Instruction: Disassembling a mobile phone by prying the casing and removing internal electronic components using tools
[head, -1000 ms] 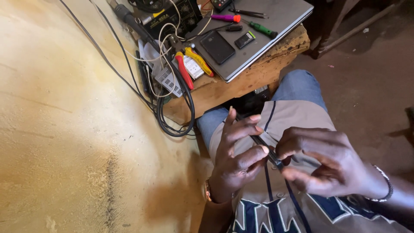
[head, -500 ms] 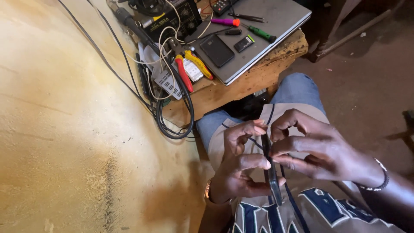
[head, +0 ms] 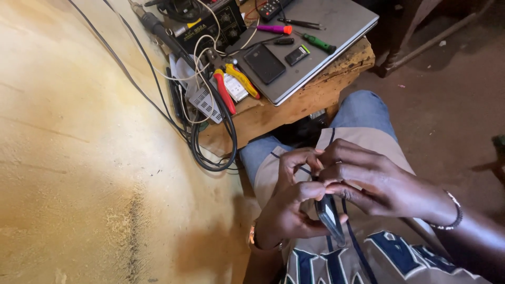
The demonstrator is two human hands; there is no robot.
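Low in the frame, both hands have drawn together: the left hand [head: 286, 210] now cradles the dark phone [head: 330, 214] edge-on, the right hand [head: 368, 181] pinching its upper end.

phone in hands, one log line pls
left hand | holds phone | right hand | fingers on phone top | over lap

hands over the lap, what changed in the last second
The right hand moved in from the side until its fingers met the left hand over the thin dark device. A second ago the hands were apart, the left one's fingers spread; now both close on the device, held edge-up. The wooden bench, laptop and red-handled pliers stayed put.
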